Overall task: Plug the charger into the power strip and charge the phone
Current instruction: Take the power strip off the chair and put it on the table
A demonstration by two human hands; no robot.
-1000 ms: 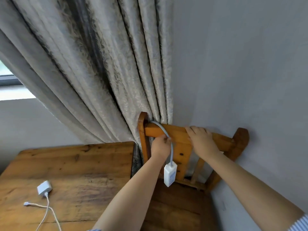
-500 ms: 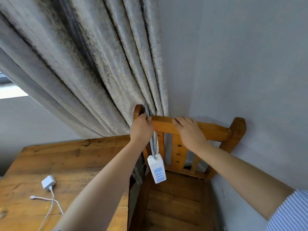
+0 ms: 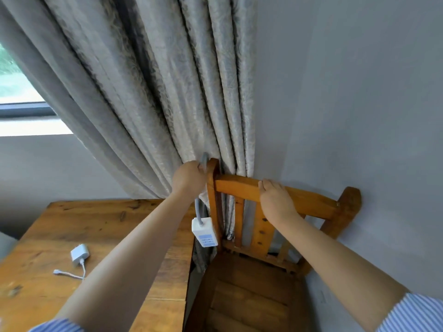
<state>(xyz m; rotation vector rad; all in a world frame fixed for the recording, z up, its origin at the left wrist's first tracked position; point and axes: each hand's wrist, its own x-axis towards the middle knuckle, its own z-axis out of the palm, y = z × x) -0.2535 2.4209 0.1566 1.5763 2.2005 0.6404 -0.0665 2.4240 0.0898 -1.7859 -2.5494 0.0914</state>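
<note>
Up by the curtain, the left hand is gripping the grey cord beside the chair's left post, its grip pressed tight around the cord. Below it the strip is hanging from that cord, dangling between the table edge and the chair back, sockets facing the camera (it is touching or nearly touching the post, hard to tell which). Further right, the right hand is resting on the chair's top rail, fingers curled over it. Meanwhile the charger is lying on the table, well apart from the strip, with its white cable trailing toward the near edge. No phone is showing
</note>
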